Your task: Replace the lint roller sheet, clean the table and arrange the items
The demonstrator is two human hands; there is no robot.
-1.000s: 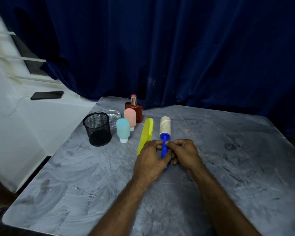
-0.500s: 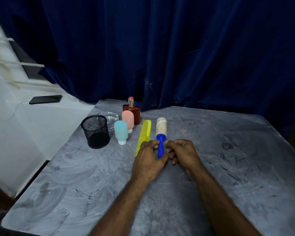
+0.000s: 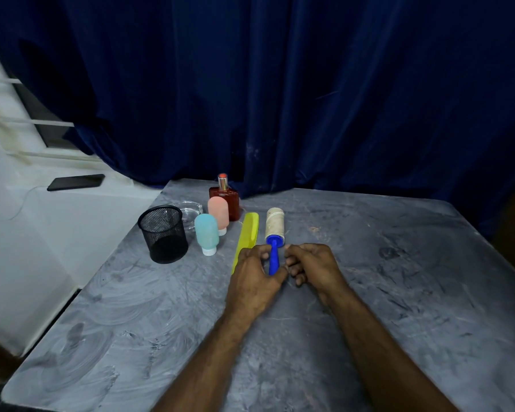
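Both hands on the table (image 3: 399,263): left hand (image 3: 254,281) & right hand (image 3: 312,263) pinch the lint roller (image 3: 275,233) by its blue handle, roll end pointing away, beside a yellow comb (image 3: 247,233)

Lower end of the lint roller (image 3: 275,226) handle hidden between the left hand (image 3: 254,276) and right hand (image 3: 311,267); grip on it not resolvable. Near end of the yellow comb (image 3: 246,237) covered by the left hand. Glass ashtray (image 3: 191,210) partly masked by the mesh cup (image 3: 163,233) and blue bottle (image 3: 207,234). Perfume bottle (image 3: 225,197) base concealed behind the pink bottle (image 3: 218,215). Worktop (image 3: 414,292) cut off at the lower and right edges. Forearms cropped at the bottom edge.
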